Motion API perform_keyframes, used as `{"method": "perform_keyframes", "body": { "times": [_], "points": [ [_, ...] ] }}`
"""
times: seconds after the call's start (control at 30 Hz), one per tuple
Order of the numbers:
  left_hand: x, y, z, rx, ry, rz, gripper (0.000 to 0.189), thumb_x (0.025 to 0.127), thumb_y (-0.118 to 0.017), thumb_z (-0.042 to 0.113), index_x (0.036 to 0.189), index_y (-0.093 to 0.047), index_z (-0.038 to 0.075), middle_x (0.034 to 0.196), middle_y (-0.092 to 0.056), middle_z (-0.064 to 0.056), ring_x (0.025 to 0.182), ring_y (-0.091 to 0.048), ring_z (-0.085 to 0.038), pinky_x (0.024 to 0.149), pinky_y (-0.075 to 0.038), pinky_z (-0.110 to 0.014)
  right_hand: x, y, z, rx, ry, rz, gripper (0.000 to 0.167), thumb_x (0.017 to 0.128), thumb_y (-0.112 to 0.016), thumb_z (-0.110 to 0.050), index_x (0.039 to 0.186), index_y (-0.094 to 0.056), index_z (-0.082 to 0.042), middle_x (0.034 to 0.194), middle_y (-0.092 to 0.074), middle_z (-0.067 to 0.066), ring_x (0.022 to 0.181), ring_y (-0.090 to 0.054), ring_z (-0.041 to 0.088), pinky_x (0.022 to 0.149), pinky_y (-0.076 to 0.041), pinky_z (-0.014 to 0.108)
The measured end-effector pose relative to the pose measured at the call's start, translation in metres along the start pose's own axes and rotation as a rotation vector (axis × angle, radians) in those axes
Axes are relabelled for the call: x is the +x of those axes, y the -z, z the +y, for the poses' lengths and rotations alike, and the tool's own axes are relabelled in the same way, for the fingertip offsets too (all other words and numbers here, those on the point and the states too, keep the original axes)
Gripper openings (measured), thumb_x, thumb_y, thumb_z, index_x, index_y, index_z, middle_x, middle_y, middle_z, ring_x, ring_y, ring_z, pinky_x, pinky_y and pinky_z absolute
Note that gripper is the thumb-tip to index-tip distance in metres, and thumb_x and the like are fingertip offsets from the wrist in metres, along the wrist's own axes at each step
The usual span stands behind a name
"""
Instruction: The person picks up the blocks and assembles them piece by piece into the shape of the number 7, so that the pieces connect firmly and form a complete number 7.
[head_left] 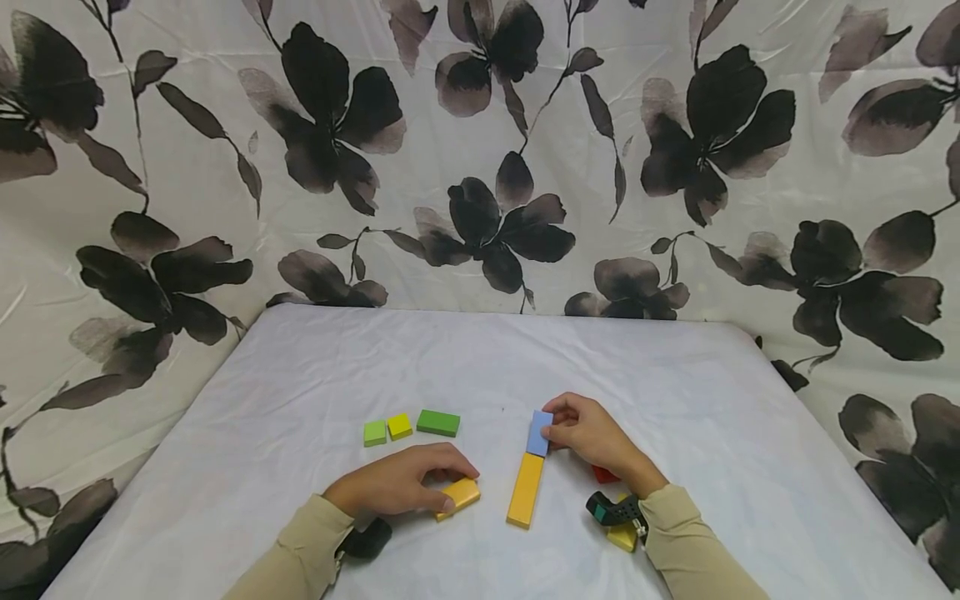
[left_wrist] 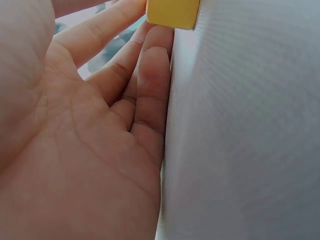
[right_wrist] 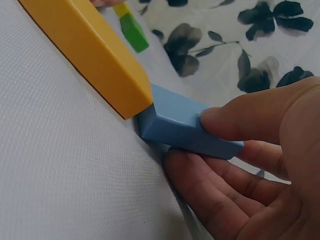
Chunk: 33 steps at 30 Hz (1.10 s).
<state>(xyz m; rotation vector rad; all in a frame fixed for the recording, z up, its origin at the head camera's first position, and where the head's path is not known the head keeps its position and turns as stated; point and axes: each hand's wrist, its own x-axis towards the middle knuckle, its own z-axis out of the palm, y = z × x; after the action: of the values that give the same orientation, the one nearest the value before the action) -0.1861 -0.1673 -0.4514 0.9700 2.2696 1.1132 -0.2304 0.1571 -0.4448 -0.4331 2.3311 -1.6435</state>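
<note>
My right hand [head_left: 592, 433] pinches a blue rectangular block [head_left: 538, 433] between thumb and fingers. In the right wrist view, the blue block [right_wrist: 185, 122] meets the end of a long orange-yellow block [right_wrist: 90, 55], which lies flat on the cloth and points toward me in the head view. To its left, my left hand [head_left: 408, 479] grips another yellow block [head_left: 461, 497] by thumb and fingertips, low over the table. Only one end of that yellow block [left_wrist: 172, 12] shows at the top of the left wrist view, beyond the curled fingers.
Behind the left hand sit a light green cube [head_left: 374, 432], a yellow cube [head_left: 400, 427] and a green rectangular block [head_left: 438, 422]. A red block [head_left: 604, 474] and a yellow piece [head_left: 621, 537] are partly hidden by the right wrist. Flower-patterned cloth [head_left: 420, 275] hangs around the white-covered table [head_left: 675, 367].
</note>
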Motion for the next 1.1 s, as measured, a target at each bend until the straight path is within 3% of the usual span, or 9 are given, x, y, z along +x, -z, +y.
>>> {"method": "perform_keyframes", "body": {
  "times": [0.17, 0.57, 0.73, 1.1],
  "points": [
    [-0.0006, 0.0000, 0.0018, -0.001, 0.013, 0.000, 0.041, 0.091, -0.073, 0.017, 0.130, -0.065, 0.024, 0.123, -0.060, 0.015, 0.114, -0.056, -0.008, 0.102, -0.044, -0.030, -0.0009, 0.0006, 0.0001, -0.057, 0.022, 0.016, 0.037, 0.092, -0.072, -0.009, 0.122, -0.058, 0.006, 0.102, -0.063, 0.015, 0.086, -0.069, 0.026, 0.077, -0.059, 0.041],
    [-0.0010, 0.0001, 0.0025, 0.000, -0.004, 0.003, 0.041, 0.090, -0.074, 0.017, 0.130, -0.065, 0.023, 0.123, -0.060, 0.013, 0.114, -0.056, -0.009, 0.103, -0.044, -0.031, 0.0021, 0.0005, 0.0030, -0.290, 0.002, 0.072, 0.030, 0.089, -0.075, -0.019, 0.115, -0.066, -0.006, 0.094, -0.066, 0.003, 0.075, -0.066, 0.016, 0.071, -0.053, 0.033],
    [-0.0010, 0.0003, 0.0042, -0.014, 0.019, 0.005, 0.041, 0.090, -0.074, 0.016, 0.128, -0.066, 0.026, 0.122, -0.059, 0.016, 0.115, -0.055, -0.009, 0.104, -0.043, -0.031, 0.0022, 0.0005, 0.0023, -0.324, 0.008, 0.066, 0.030, 0.089, -0.075, -0.020, 0.114, -0.067, -0.006, 0.091, -0.066, 0.001, 0.075, -0.065, 0.014, 0.068, -0.051, 0.031],
    [-0.0019, 0.0010, 0.0035, -0.024, -0.004, 0.000, 0.040, 0.091, -0.073, 0.016, 0.129, -0.065, 0.024, 0.123, -0.060, 0.014, 0.114, -0.055, -0.010, 0.103, -0.043, -0.031, 0.0025, -0.0005, 0.0040, -0.360, 0.018, 0.076, 0.025, 0.090, -0.075, -0.020, 0.111, -0.070, -0.007, 0.087, -0.066, -0.001, 0.076, -0.061, 0.013, 0.069, -0.051, 0.031]
  ]
}}
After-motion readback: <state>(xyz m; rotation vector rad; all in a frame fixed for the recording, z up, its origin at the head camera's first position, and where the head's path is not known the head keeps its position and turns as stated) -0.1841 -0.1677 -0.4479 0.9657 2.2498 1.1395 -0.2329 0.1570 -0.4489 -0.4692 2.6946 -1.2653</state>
